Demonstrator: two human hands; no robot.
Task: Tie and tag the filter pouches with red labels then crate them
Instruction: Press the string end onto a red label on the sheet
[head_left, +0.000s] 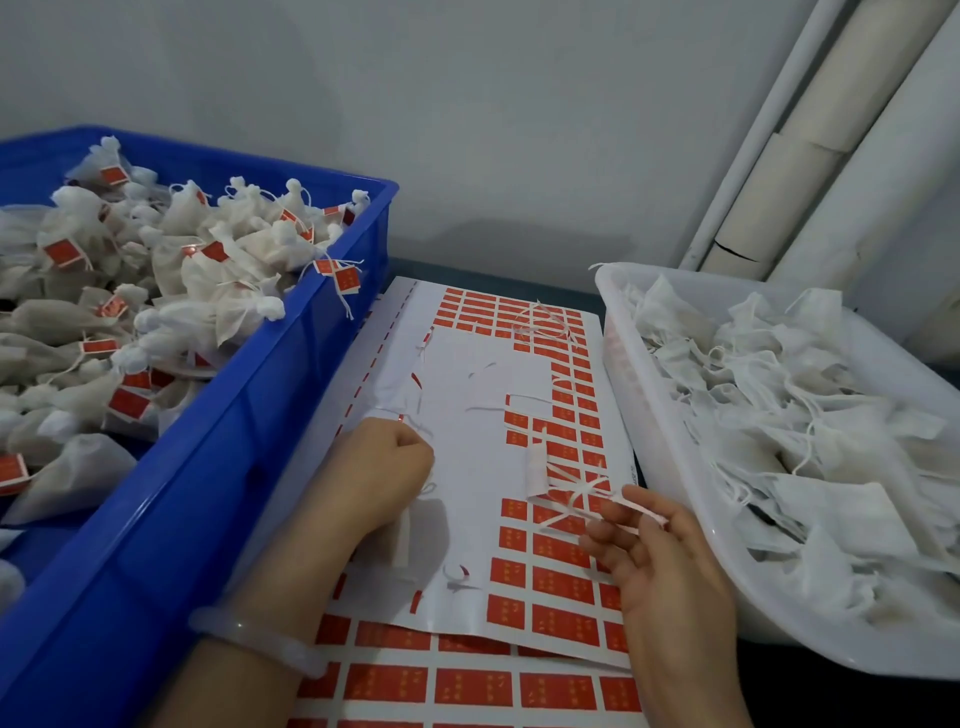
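A sheet of red labels lies on the table between two containers, with much of its middle peeled bare. My left hand is curled into a fist over the sheet's left part. It seems to hold a white filter pouch by its neck, and the pouch is mostly hidden under the hand. My right hand is at the sheet's right edge, its fingertips pinching a thin white strip that runs from a tangle of white strips. The blue crate on the left holds several tied pouches with red tags.
A white tray on the right is heaped with untied white pouches. More label sheets lie under the top one near me. A grey wall stands behind the table, with white pipes at the right.
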